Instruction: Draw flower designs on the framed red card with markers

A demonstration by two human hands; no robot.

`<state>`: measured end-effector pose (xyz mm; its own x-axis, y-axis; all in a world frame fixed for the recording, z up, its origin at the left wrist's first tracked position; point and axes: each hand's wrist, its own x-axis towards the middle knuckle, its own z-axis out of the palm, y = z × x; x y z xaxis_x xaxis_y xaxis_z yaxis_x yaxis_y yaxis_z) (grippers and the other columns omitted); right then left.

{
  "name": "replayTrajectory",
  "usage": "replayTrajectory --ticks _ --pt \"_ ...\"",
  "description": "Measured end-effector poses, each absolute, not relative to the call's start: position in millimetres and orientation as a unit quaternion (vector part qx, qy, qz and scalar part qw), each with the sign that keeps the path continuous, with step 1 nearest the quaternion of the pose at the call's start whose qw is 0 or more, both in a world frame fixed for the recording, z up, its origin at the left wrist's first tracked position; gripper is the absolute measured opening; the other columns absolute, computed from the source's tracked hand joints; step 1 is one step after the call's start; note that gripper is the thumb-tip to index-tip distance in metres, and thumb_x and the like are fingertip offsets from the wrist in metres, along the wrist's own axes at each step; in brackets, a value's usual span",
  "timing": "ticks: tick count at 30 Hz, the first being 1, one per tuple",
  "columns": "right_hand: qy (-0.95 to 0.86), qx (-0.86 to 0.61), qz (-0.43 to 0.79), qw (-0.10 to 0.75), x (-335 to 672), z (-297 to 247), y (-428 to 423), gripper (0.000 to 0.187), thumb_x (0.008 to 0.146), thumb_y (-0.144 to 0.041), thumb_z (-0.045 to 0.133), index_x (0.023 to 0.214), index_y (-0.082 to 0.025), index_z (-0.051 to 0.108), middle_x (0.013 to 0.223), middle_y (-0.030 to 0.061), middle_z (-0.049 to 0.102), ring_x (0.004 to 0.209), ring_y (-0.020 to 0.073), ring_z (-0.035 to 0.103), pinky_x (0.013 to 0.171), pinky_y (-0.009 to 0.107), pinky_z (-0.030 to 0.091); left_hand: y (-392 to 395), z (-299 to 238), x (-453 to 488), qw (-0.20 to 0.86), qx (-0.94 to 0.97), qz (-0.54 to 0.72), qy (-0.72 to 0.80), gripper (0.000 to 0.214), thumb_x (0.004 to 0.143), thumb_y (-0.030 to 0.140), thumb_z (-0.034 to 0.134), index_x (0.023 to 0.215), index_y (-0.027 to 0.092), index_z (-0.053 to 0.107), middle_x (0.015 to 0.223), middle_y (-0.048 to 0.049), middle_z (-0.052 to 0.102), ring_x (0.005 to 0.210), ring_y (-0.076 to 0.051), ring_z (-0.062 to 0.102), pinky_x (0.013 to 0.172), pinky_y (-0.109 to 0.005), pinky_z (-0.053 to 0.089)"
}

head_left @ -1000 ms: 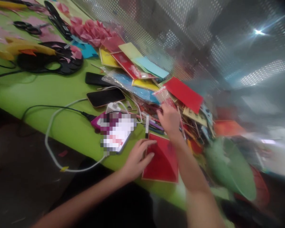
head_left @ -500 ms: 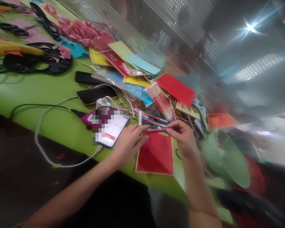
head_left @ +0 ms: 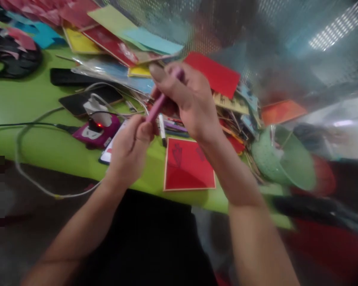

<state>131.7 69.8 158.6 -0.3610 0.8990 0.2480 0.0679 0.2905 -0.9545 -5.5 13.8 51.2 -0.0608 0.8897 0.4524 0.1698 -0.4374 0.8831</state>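
We hold the pink pen [head_left: 159, 105] lifted above the green surface [head_left: 24, 97]. Our left hand [head_left: 131, 149] pinches its near end and our right hand [head_left: 189, 101] wraps its far end. Both hands are closed on it, and gripping opposite ends seems to keep it steady. The red card [head_left: 189, 167] lies flat just below, by the surface's near edge.

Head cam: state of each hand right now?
Left hand: closed, gripping the lower end of the pink pen.
Right hand: closed, gripping the upper end of the same pen.
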Motion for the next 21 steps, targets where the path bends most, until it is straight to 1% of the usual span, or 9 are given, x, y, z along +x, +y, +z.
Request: replayTrajectory --ticks 2,5,8,12,14,16,18,19,21 --pt "-0.686 -0.381 0.458 0.418 124 168 75 0.042 0.097 -0.057 0.068 0.071 -0.028 0.052 0.078 -0.0031 0.065 0.064 0.0138 0.055 0.059 0.026 0.049 17 59 -7 0.311 0.585 0.611 0.433 0.045 0.107 0.061 0.048 0.088 0.023 0.061 0.074 0.0015 0.054 0.064 -0.012 0.046 0.057 -0.032 0.035" --pt "-0.682 -0.421 0.439 0.407 121 167 80 0.043 0.103 -0.051 0.062 0.069 -0.027 0.049 0.077 -0.0039 0.063 0.062 0.013 0.054 0.059 0.024 0.049 19 59 -3 0.331 0.566 0.625 0.424 0.046 0.106 0.062 0.051 0.085 0.023 0.062 0.073 0.002 0.052 0.062 -0.011 0.042 0.056 -0.032 0.034" --pt "-0.685 -0.403 0.451 0.406 125 158 86 0.042 0.102 -0.05 0.064 0.07 -0.028 0.049 0.073 -0.0045 0.06 0.063 0.0132 0.056 0.061 0.024 0.05 20 52 4 0.342 0.555 0.632 0.419 0.05 0.105 0.065 0.049 0.082 0.022 0.061 0.069 0.0027 0.049 0.059 -0.01 0.038 0.054 -0.032 0.031" --pt "-0.683 -0.403 0.453 0.407 125 158 93 0.041 0.102 -0.045 0.066 0.069 -0.028 0.048 0.074 -0.0045 0.063 0.07 0.0136 0.063 0.069 0.023 0.056 23 53 10 0.346 0.544 0.618 0.45 0.046 0.107 0.06 0.05 0.082 0.024 0.062 0.071 0.0024 0.047 0.062 -0.011 0.04 0.058 -0.033 0.032" --pt "-0.694 -0.425 0.424 0.397 118 166 97 0.042 0.105 -0.037 0.061 0.067 -0.026 0.049 0.072 -0.0061 0.062 0.074 0.0114 0.066 0.071 0.02 0.057 25 57 11 0.339 0.536 0.631 0.447 0.047 0.106 0.061 0.051 0.08 0.023 0.061 0.069 0.0029 0.045 0.06 -0.011 0.038 0.057 -0.033 0.03" --pt "-0.709 -0.442 0.393 0.383 109 174 102 0.044 0.109 -0.024 0.052 0.065 -0.024 0.048 0.069 -0.0087 0.058 0.077 0.0075 0.069 0.075 0.017 0.055 27 60 10 0.327 0.517 0.66 0.437 0.047 0.103 0.062 0.054 0.08 0.021 0.059 0.069 0.0037 0.046 0.059 -0.009 0.036 0.054 -0.03 0.027" --pt "-0.72 -0.448 0.377 0.372 102 178 105 0.048 0.109 -0.019 0.049 0.061 -0.022 0.044 0.063 -0.01 0.051 0.075 0.0054 0.068 0.074 0.017 0.053 28 60 9 0.32 0.498 0.689 0.417 0.046 0.101 0.062 0.056 0.082 0.02 0.059 0.069 0.0043 0.049 0.058 -0.008 0.036 0.051 -0.028 0.025" --pt "-0.727 -0.435 0.379 0.373 100 176 106 0.049 0.109 -0.02 0.05 0.06 -0.023 0.042 0.062 -0.0095 0.049 0.072 0.0054 0.066 0.074 0.017 0.052 28 60 9 0.324 0.491 0.697 0.41 0.045 0.101 0.061 0.058 0.084 0.02 0.06 0.07 0.0043 0.05 0.058 -0.008 0.037 0.05 -0.027 0.025" --pt "-0.72 -0.386 0.415 0.401 101 165 105 0.046 0.109 -0.021 0.053 0.064 -0.024 0.044 0.064 -0.0088 0.053 0.068 0.0067 0.061 0.072 0.018 0.052 26 58 9 0.348 0.487 0.687 0.412 0.043 0.101 0.06 0.058 0.085 0.021 0.061 0.072 0.0037 0.051 0.059 -0.008 0.039 0.051 -0.027 0.029"
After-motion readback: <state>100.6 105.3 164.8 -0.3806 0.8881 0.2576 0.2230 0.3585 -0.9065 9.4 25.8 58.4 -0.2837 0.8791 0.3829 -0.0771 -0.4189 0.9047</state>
